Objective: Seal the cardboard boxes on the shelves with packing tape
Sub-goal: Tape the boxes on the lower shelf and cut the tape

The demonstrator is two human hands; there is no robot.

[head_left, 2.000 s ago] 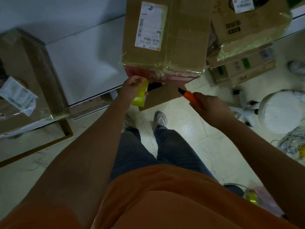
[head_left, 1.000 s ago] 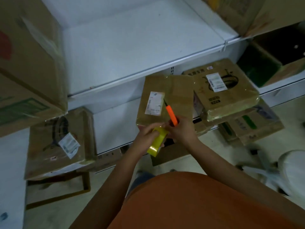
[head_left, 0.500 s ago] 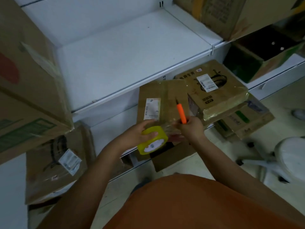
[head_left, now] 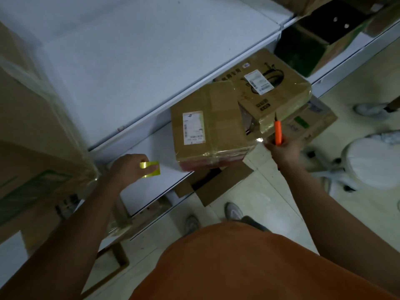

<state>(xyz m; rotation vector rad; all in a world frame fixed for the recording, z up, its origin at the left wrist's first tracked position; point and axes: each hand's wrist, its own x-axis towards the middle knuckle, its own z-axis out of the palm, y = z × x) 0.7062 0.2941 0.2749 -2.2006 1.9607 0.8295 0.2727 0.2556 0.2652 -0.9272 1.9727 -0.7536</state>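
A brown cardboard box point(head_left: 218, 131) with a white label lies on the lower white shelf point(head_left: 151, 191), its front edge jutting past the shelf. Clear tape covers its near side. My left hand point(head_left: 129, 168) grips a yellow roll of packing tape point(head_left: 150, 169) just left of the box, over the shelf. My right hand point(head_left: 282, 150) is at the box's right corner and holds an orange utility knife point(head_left: 278, 132) pointing up. A shiny strip of tape end shows by my right fingers. A second labelled box point(head_left: 270, 92) leans on the first one.
The upper white shelf point(head_left: 140, 61) is bare in the middle. Large boxes point(head_left: 28, 131) stand at the left. More flat boxes point(head_left: 307, 124) lie under the right stack, a loose cardboard piece point(head_left: 216, 185) under the shelf. A white stool point(head_left: 372, 163) stands on the floor, right.
My hands have moved apart: the left hand carried the tape roll to the left of the box, the right hand with the knife went to the box's right corner. The camera tilted down.
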